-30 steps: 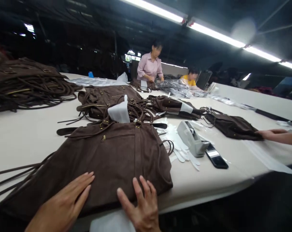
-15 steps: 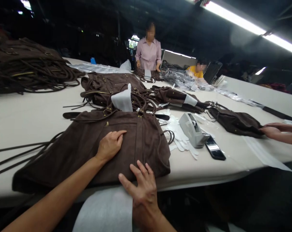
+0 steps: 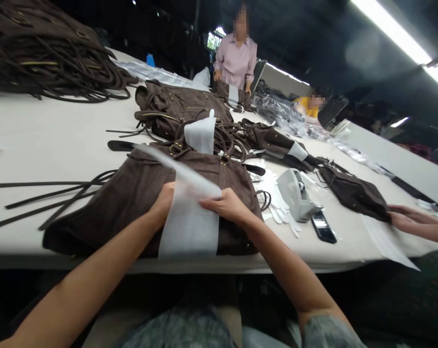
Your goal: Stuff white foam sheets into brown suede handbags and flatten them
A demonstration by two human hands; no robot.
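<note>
A dark brown bag lies flat at the table's front edge, its straps trailing left. Over its middle runs a sheet of thin white wrapping, its upper part raised and blurred. My right hand pinches the sheet's right edge between thumb and fingers. My left hand is at the sheet's left side, its fingers hidden behind the white material. Another white wrap is around the bag's handles.
A grey tape dispenser, a phone and white strips lie to the right. More brown bags are behind; a large pile stands left. A person's hands hold a bag at right. Another person stands at the back.
The white sheet has come up from below the table edge onto the bag. My right hand, earlier spread on the bag's lower edge, has moved up and closed on it. The view has shifted.
</note>
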